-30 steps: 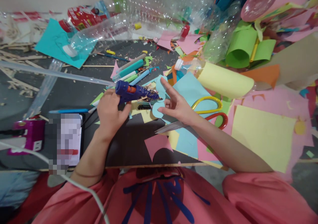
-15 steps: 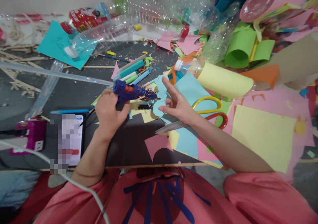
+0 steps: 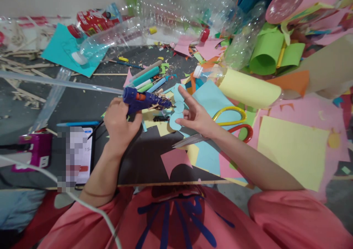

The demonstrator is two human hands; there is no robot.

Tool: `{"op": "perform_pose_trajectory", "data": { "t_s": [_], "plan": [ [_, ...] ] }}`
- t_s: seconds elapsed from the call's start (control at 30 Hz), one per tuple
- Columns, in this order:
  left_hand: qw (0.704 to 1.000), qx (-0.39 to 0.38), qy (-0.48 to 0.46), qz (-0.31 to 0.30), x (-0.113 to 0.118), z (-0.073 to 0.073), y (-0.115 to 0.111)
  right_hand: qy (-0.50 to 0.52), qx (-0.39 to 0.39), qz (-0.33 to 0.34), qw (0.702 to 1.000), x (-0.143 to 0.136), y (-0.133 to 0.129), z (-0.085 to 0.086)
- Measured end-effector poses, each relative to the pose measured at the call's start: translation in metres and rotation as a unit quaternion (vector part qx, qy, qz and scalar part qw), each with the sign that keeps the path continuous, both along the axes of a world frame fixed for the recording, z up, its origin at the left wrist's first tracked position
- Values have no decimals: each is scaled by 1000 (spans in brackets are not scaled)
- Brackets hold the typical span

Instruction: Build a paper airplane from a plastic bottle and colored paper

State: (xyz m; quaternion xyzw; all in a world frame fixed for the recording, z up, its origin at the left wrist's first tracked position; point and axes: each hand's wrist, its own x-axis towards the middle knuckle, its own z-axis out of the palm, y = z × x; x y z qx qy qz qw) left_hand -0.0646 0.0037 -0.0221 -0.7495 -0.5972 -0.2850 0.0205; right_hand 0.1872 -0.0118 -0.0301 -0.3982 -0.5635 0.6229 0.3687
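Observation:
My left hand (image 3: 119, 123) is wrapped round a dark blue hot glue gun (image 3: 142, 99) with an orange part on its side. A long clear glue stick (image 3: 63, 82) runs out of its back to the left. Wood bits cling round the nozzle, which points right at a light blue paper cutout (image 3: 176, 121) of joined round shapes. The cutout lies along the fingers of my right hand (image 3: 194, 113), its thumb and fingers on the paper's edge. Under my right wrist lie scissors (image 3: 190, 140) with one yellow and one red handle loop, resting on coloured paper.
Felt pens (image 3: 146, 76) lie behind the glue gun. A bottle wrapped in yellow paper (image 3: 248, 89) is at the right, with green paper rolls (image 3: 266, 54) beyond. Clear bottles (image 3: 110, 39) stretch across the back. A phone (image 3: 85, 157) and a purple box (image 3: 33, 151) are at the left.
My left hand has drawn the glue gun slightly left, so its nozzle sits a little back from the middle of the cutout. My right hand has barely moved.

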Motion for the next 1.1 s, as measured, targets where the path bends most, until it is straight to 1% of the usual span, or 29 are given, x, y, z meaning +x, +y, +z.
{"op": "perform_pose_trajectory", "data": {
  "t_s": [0.17, 0.33, 0.47, 0.57, 0.7, 0.77, 0.9, 1.03, 1.1],
  "plan": [
    [1000, -10, -5, 1, -2, 0, -1, -11, 0, 21, 1000, 1, -1, -3],
    [1000, -19, -15, 7, -3, -2, -1, -36, 29, 42, 998, 1, -2, -8],
    [999, -30, -23, 9, -3, -6, 0, -42, 46, 42, 997, 1, -1, -8],
    [999, -23, -35, 11, -3, -7, 0, -46, 51, 37, 997, 1, -1, -5],
    [998, -14, -61, 30, -3, -2, 3, -36, 57, 26, 997, 0, -1, -4],
    [995, -15, -73, 63, -4, 3, 7, -29, 58, 19, 998, -1, -1, -5],
    [980, -23, -85, 177, -11, 19, 20, -21, 58, 22, 998, -1, -1, -6],
    [951, -56, -78, 293, -19, 35, 31, -20, 54, 23, 998, -1, -1, -5],
    [936, -65, -75, 338, -25, 39, 34, -23, 53, 23, 998, -1, -2, -6]
  ]
}}
